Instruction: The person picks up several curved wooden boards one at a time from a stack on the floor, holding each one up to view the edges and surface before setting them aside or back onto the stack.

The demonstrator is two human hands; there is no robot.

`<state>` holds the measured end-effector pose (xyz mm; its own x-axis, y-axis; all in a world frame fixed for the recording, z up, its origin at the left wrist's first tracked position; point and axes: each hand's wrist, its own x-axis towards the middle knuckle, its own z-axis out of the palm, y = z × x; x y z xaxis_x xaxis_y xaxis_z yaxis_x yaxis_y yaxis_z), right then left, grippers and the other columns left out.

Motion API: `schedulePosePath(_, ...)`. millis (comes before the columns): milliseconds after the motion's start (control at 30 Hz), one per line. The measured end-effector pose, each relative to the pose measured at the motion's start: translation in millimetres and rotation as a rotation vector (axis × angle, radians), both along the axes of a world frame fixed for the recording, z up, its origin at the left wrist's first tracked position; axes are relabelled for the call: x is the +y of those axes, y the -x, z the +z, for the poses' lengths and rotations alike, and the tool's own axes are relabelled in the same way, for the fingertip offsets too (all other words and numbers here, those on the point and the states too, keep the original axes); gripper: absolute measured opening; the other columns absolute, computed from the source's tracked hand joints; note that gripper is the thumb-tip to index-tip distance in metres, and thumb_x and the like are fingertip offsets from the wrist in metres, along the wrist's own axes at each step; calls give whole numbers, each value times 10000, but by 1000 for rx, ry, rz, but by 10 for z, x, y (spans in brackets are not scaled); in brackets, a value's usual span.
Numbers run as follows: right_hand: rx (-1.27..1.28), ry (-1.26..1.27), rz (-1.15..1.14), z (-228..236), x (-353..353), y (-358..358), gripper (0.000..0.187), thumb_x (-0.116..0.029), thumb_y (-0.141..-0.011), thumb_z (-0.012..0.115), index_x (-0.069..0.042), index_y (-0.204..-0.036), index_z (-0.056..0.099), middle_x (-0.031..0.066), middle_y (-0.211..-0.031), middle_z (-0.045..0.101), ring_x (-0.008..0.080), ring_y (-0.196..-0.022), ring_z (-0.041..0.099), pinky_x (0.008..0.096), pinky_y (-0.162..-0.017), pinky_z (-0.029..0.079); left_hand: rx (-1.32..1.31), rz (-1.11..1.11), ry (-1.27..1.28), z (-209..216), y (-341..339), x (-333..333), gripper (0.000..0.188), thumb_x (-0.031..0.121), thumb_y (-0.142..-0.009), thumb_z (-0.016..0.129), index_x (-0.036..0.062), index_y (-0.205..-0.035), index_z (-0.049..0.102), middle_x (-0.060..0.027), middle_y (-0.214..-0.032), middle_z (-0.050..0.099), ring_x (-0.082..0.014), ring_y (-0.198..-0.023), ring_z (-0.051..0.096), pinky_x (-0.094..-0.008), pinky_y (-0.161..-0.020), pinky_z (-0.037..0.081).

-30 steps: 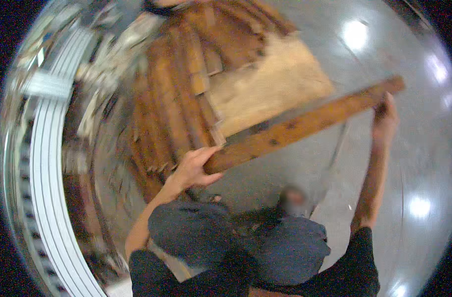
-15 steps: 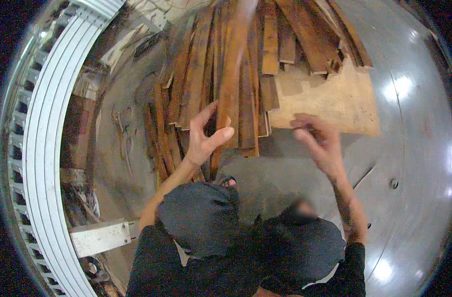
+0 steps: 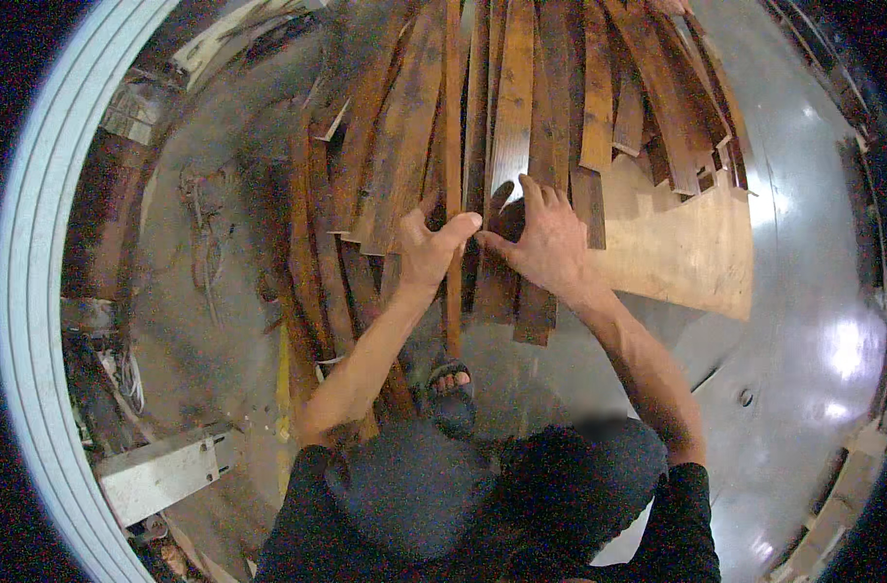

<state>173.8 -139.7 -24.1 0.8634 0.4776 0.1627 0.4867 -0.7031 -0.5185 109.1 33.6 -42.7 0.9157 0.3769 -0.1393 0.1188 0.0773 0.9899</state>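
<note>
Long brown wooden planks (image 3: 401, 146) lie fanned out in a pile in front of me. My left hand (image 3: 429, 250) is closed around a narrow-looking plank (image 3: 453, 126), which stands on edge, with the thumb across its near side. Just to the right, my right hand (image 3: 552, 243) is over a wider plank (image 3: 513, 107) whose surface shines. Its fingers are spread and the thumb points toward my left hand. Whether the right fingertips touch that plank I cannot tell. My foot in a dark sandal (image 3: 450, 377) is below the held plank's near end.
A pale plywood sheet (image 3: 672, 248) lies under the pile's right side. Another person's hand (image 3: 669, 5) shows at the top edge, by the far planks. Along the left runs a light metal ribbed structure (image 3: 35, 243), with a white beam (image 3: 161, 476) at lower left. Grey floor (image 3: 793, 321) stretches right.
My right hand has moved left, from above the plywood to over the planks. The plank in my left hand has turned from its broad face onto its edge. The whole view has shifted.
</note>
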Motion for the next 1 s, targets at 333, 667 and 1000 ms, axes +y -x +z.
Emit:
schedulePosePath(333, 525, -625, -9, -210, 99, -38, 806, -141, -798, 728, 35, -1458, 301, 246, -1373, 498, 324, -1284, 502, 414, -1084, 397, -73, 81, -31, -107, 59, -123, 424, 186, -783, 765, -60, -1102, 635, -113, -1026, 692, -178, -903, 639, -324, -853, 502)
schedulePosePath(667, 438, -807, 488, -361, -476, 797, 797, -125, -880, 651, 4, -1531, 209, 202, -1592, 227, 303, -1475, 226, 397, -1193, 188, -17, -80, 136, 326, 643, -562, 571, 104, -808, 743, -44, -1307, 506, -106, -1119, 643, -192, -999, 625, -320, -902, 496)
schedulePosePath(1000, 231, -1448, -2, -114, -1452, 903, 987, -299, -715, 876, -21, -1471, 305, 141, -1452, 450, 282, -1313, 476, 436, -1087, 391, -396, -493, -708, 355, 666, -1187, 681, 84, -738, 782, -49, -1335, 481, -176, -1155, 634, -254, -1074, 626, -349, -930, 488)
